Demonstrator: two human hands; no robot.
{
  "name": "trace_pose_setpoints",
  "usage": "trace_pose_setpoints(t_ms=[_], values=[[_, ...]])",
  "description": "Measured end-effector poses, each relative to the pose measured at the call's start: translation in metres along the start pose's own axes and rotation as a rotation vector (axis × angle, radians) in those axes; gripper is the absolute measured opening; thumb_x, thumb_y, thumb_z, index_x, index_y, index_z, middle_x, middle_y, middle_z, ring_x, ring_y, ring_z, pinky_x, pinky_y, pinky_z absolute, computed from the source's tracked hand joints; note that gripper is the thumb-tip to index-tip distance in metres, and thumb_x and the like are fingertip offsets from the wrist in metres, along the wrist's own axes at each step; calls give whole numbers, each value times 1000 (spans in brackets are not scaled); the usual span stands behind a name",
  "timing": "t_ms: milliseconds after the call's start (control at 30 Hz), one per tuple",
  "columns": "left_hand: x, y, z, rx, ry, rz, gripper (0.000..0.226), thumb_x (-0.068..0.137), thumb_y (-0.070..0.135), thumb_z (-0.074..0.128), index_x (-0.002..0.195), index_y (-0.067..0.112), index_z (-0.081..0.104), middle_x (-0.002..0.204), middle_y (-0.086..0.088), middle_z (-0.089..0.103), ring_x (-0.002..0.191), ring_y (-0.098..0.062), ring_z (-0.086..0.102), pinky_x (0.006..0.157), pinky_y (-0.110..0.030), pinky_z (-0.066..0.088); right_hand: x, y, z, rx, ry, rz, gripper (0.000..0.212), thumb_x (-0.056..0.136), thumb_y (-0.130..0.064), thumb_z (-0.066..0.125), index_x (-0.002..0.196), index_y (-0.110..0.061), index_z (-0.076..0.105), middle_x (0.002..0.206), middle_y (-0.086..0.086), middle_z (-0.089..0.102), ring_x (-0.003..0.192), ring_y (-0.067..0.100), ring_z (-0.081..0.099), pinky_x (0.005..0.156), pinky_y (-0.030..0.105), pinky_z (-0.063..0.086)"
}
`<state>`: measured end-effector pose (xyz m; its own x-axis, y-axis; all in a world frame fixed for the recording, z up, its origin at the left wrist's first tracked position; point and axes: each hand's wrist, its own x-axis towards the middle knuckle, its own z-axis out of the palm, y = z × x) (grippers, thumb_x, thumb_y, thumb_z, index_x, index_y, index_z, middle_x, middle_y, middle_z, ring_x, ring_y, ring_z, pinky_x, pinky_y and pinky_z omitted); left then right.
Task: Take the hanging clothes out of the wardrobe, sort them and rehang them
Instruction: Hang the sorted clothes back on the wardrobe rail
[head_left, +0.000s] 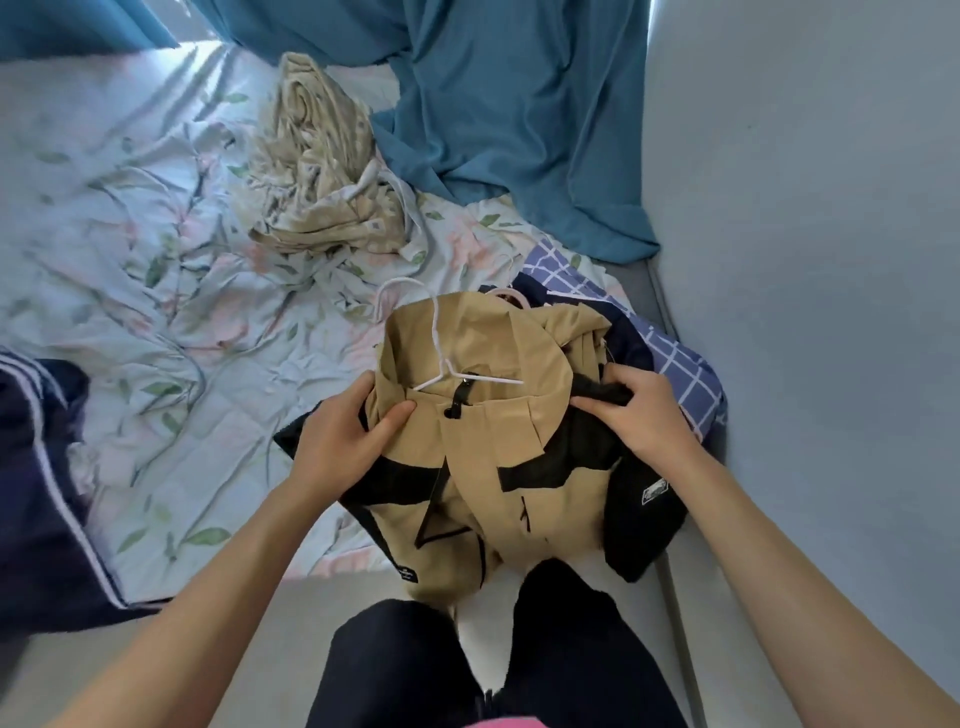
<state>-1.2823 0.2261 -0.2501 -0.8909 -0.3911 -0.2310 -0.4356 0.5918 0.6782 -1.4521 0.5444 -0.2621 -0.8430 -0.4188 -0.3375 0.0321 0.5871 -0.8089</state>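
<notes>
Both hands grip the tan-and-black hooded jacket (483, 447) at the bed's (156, 260) near edge: left hand (340, 434) at the collar, right hand (641, 410) pinching black fabric, white wire hanger (441, 338) inside.

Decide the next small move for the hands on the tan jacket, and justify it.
Probably lift the tan jacket by its white hanger: the left hand and right hand already grip its shoulders, and the hanger sits inside the collar.
</notes>
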Motion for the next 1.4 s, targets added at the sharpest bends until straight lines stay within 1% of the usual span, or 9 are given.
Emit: trace_pose_setpoints(t_ms=[133,400,533,700,900,1033,1233,1333,1400], values=[[-84,26,-54,28,171,-61,51,89,74,55,96,24,63,80,8,69,78,-9,65,72,-47,54,-35,-54,-2,14,-94,-183,32,76,-36,89,71,-15,66,73,5,62,74,20,62,71,40,49],[-247,58,-85,52,629,-323,54,85,69,62,81,17,48,68,1,58,68,-18,56,64,-49,48,-77,-145,20,-68,-435,-541,30,73,-51,86,66,-35,62,76,-13,58,73,6,58,69,37,47],[-323,58,-83,-45,844,-456,47,86,58,72,82,19,47,71,1,58,70,-19,56,65,-51,48,-107,-190,53,-120,-554,-714,29,76,-66,69,64,-40,64,82,-12,60,81,9,60,69,29,43],[-424,52,-97,-126,1062,-556,44,86,64,66,86,21,57,76,3,64,75,-20,62,67,-53,51,-169,-251,119,-181,-668,-912,27,86,-57,71,63,-48,59,75,-11,58,76,8,58,65,32,42],[-551,15,-114,-280,1106,-617,38,89,61,72,101,25,69,93,8,74,92,-15,70,83,-58,56,-260,-300,219,-196,-784,-1093,42,92,-33,77,59,-45,53,73,-14,56,71,9,54,62,28,37],[-630,-17,-112,-415,1100,-646,38,86,58,79,108,29,72,104,10,77,102,-10,70,93,-54,56,-317,-298,297,-193,-814,-1113,35,89,-45,69,62,-32,52,68,-7,54,67,12,54,64,45,46],[-715,-70,-107,-513,1262,-819,49,70,71,77,99,32,70,95,13,76,96,-13,71,89,-59,56,-390,-287,394,-231,-873,-1209,31,94,-40,65,67,-32,53,75,-10,55,75,15,56,67,45,47],[-743,-95,-116,-510,1297,-890,41,76,67,76,94,32,66,90,14,75,90,-14,71,86,-60,56,-415,-294,432,-265,-900,-1232,22,96,-36,67,79,-23,66,93,-9,58,91,16,56,80,39,48],[-754,-112,-124,-514,1323,-907,31,83,59,78,97,34,66,94,18,75,93,-12,71,88,-57,56,-429,-306,453,-281,-899,-1267,24,96,-40,66,75,-33,56,89,-11,53,88,15,53,77,35,45]])
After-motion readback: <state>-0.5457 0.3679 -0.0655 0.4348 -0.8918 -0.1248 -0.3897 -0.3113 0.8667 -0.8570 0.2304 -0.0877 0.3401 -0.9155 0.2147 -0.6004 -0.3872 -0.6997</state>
